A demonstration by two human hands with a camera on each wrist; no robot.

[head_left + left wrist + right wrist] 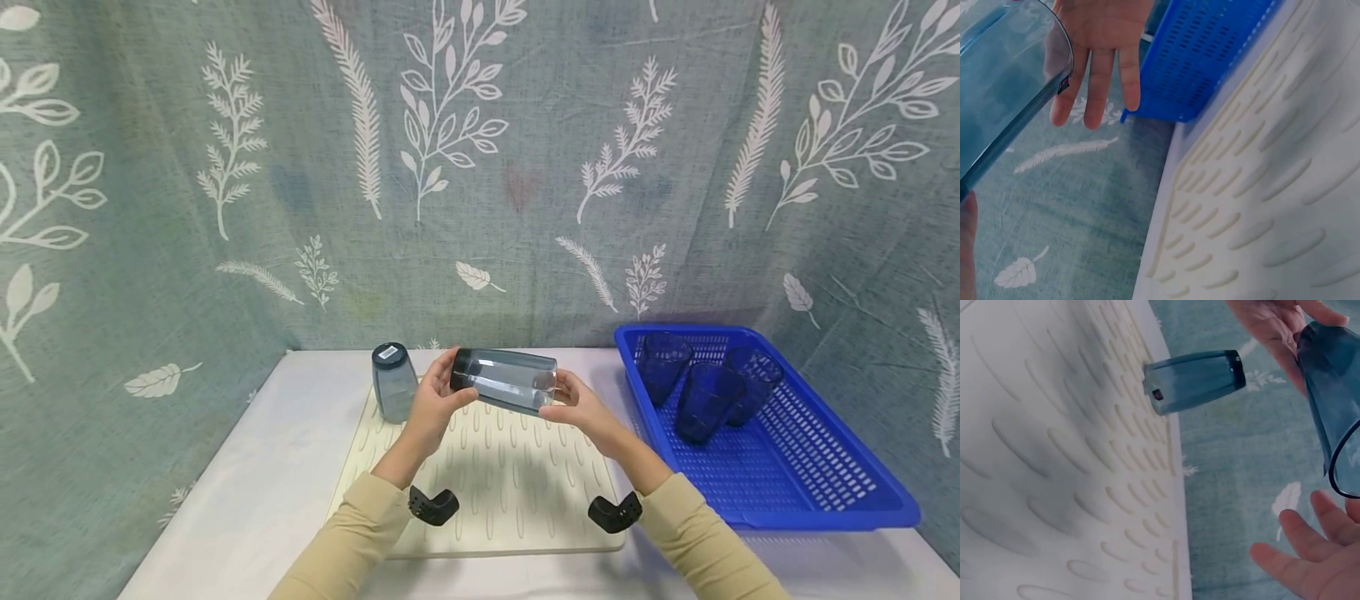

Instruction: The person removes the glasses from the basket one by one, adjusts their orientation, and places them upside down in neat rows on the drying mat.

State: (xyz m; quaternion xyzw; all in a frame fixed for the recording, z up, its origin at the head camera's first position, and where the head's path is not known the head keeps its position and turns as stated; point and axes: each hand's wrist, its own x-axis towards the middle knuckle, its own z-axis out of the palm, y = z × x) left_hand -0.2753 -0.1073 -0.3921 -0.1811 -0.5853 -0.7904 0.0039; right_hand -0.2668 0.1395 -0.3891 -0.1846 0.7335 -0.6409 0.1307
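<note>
Your left grip (431, 407) grasps the dark base end of a blue-grey tumbler (510, 381); your right grip (587, 410) pinches its rim, the remaining fingers extended. You hold the tumbler lying nearly level above a cream board (517, 500) on the white desk (247, 450). A second tumbler (394, 393) stands inverted at the board's far left corner. To your right, a blue basket (825, 518) contains three glasses (708, 404).

Head view: bright, diffuse light; white glare streaks on horizontal transparent grey-blue tumbler (510, 379); soft shadows on cream rectangular dimpled board (517, 483), near part of white table (255, 450). Wrist views: dimmer, softer.
</note>
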